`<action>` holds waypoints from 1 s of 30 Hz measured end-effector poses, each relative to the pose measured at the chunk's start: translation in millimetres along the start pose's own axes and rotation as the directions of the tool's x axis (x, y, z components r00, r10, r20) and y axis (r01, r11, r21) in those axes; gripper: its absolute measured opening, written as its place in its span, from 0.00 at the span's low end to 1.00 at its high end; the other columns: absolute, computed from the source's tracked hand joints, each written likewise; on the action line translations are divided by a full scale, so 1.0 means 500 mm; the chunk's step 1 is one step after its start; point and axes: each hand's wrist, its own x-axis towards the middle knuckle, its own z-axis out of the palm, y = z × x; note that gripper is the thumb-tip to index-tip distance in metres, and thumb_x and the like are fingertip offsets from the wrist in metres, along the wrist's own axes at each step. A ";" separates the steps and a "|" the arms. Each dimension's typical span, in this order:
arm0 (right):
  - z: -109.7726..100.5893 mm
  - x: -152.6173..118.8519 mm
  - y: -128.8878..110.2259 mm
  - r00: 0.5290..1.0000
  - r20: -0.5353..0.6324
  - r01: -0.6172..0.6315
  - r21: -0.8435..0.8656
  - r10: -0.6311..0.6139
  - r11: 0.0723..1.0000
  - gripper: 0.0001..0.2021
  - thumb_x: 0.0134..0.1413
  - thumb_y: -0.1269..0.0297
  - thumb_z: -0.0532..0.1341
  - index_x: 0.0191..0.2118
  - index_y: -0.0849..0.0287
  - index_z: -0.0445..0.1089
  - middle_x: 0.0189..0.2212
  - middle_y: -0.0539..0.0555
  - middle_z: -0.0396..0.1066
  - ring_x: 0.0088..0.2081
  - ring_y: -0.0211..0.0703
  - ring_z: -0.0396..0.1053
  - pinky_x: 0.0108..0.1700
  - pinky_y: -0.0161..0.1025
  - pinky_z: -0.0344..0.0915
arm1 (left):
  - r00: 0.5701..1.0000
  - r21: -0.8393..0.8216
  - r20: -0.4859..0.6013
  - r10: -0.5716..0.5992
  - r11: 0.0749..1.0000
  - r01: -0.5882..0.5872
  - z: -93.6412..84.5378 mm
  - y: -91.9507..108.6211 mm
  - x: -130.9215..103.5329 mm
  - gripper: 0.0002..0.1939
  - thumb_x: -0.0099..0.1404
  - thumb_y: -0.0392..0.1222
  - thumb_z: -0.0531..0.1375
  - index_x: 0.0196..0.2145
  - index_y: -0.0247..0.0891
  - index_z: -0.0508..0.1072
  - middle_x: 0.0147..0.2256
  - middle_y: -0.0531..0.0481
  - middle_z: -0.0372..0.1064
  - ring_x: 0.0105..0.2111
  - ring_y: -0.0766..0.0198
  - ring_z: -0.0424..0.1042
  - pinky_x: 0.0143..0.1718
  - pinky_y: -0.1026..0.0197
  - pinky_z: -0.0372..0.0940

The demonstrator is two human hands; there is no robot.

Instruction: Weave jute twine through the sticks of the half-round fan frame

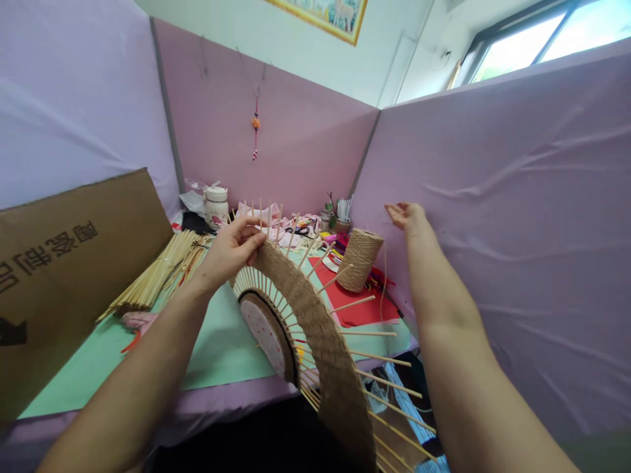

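Note:
A round woven piece (315, 309) of brown twine on radiating wooden sticks stands tilted over the table's front edge, with a pale pink dotted centre. My left hand (241, 244) grips its woven band near the top, thumb and fingers pressed on the rim among the sticks. Off to the right my right hand (405, 214) is raised in front of the purple partition, its fingers partly curled and apart from the piece. Whether a strand is in it cannot be made out. A spool of brown twine (359, 260) stands between the piece and my right arm, on red sheets (365, 314).
A cardboard box (73, 263) stands at the left beside a bundle of thin sticks (152, 272). Behind are a white jar (215, 205), pink cloth and small containers (340, 217). Purple and pink partitions enclose the green-topped table (221, 355). A tassel (255, 125) hangs at the back.

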 end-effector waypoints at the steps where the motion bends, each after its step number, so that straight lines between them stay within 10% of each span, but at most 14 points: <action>1: -0.024 -0.005 -0.003 0.999 -0.050 -0.005 0.006 0.006 1.000 0.11 0.61 0.66 0.46 0.36 0.59 0.63 0.36 0.57 0.67 0.35 0.38 0.70 0.37 0.38 0.71 | 1.000 -0.002 -0.004 -0.001 1.000 0.001 0.001 0.001 0.000 0.11 0.58 0.42 0.60 0.38 0.39 0.66 0.18 0.60 0.59 0.14 0.72 0.58 0.15 0.68 0.53; 5: -0.111 -0.097 -0.048 0.974 -0.185 0.141 0.039 -0.132 0.989 0.16 0.62 0.56 0.44 0.47 0.56 0.63 0.48 0.59 0.67 0.48 0.42 0.70 0.44 0.41 0.70 | 1.000 -0.012 -0.011 0.002 1.000 -0.002 0.005 -0.001 0.004 0.11 0.57 0.42 0.61 0.38 0.38 0.67 0.19 0.59 0.60 0.14 0.73 0.58 0.14 0.68 0.52; 12: -0.157 -0.321 -0.227 0.842 0.001 0.539 -0.005 -0.539 0.842 0.25 0.65 0.56 0.35 0.62 0.49 0.54 0.64 0.59 0.57 0.63 0.48 0.58 0.50 0.48 0.65 | 1.000 0.008 0.006 0.020 1.000 -0.020 0.004 -0.017 0.011 0.12 0.58 0.44 0.61 0.40 0.39 0.68 0.19 0.59 0.60 0.14 0.72 0.59 0.15 0.68 0.53; 20: 0.081 -0.018 -0.217 0.867 0.367 0.331 0.083 -0.338 0.940 0.21 0.68 0.58 0.41 0.51 0.66 0.63 0.53 0.61 0.67 0.52 0.41 0.68 0.51 0.44 0.64 | 1.000 0.023 0.004 0.015 1.000 -0.015 0.000 0.004 0.001 0.11 0.59 0.44 0.61 0.38 0.39 0.67 0.18 0.59 0.60 0.14 0.72 0.58 0.15 0.68 0.53; 23: 0.146 0.089 -0.163 0.903 0.195 0.417 -0.186 -0.383 0.890 0.19 0.68 0.57 0.44 0.49 0.65 0.65 0.52 0.62 0.67 0.55 0.46 0.65 0.53 0.47 0.62 | 1.000 0.032 0.001 0.009 0.999 -0.009 -0.002 0.007 -0.003 0.11 0.59 0.44 0.60 0.38 0.38 0.67 0.18 0.59 0.60 0.14 0.72 0.59 0.15 0.68 0.53; 30: 0.046 0.126 -0.124 0.942 -0.088 0.159 -0.731 -0.323 0.664 0.21 0.68 0.67 0.46 0.56 0.84 0.58 0.55 0.82 0.60 0.60 0.51 0.59 0.57 0.49 0.54 | 1.000 0.007 0.003 0.026 1.000 -0.026 -0.006 -0.010 -0.002 0.10 0.60 0.43 0.60 0.39 0.38 0.67 0.19 0.59 0.60 0.15 0.72 0.59 0.16 0.69 0.54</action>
